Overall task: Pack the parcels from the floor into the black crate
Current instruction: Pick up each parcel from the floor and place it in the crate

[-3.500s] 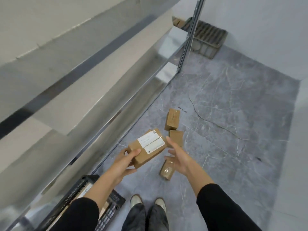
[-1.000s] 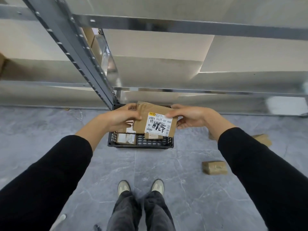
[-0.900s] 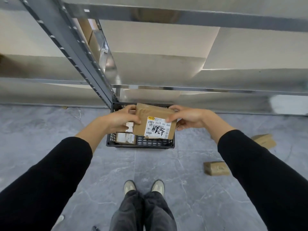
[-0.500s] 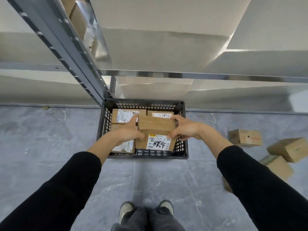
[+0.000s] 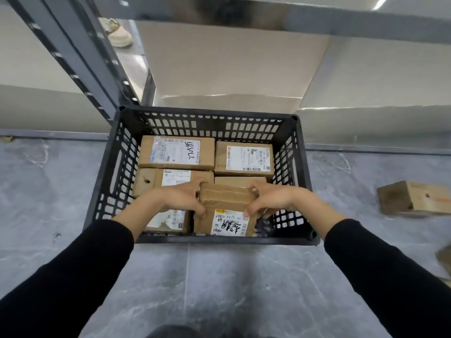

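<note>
The black crate (image 5: 127,118) stands on the grey floor in front of me, under a metal shelf. Both hands hold a brown cardboard parcel (image 5: 225,203) with a white label, standing on edge inside the crate's near right corner. My left hand (image 5: 181,200) grips its left end and my right hand (image 5: 267,198) grips its right end. Several other labelled parcels lie flat in the crate, among them one at the back left (image 5: 175,152) and one at the back right (image 5: 244,158). A parcel at the near left (image 5: 168,220) is partly hidden by my left forearm.
A brown parcel (image 5: 415,197) lies on the floor to the right of the crate, and the edge of another (image 5: 445,258) shows at the right border. A grey shelf upright (image 5: 80,59) rises just behind the crate's left corner. A shoe (image 5: 117,32) shows beyond it.
I have turned from the parcels on the floor to the crate, bent lower over it, and brought the labelled parcel down into its near right corner with both hands.
</note>
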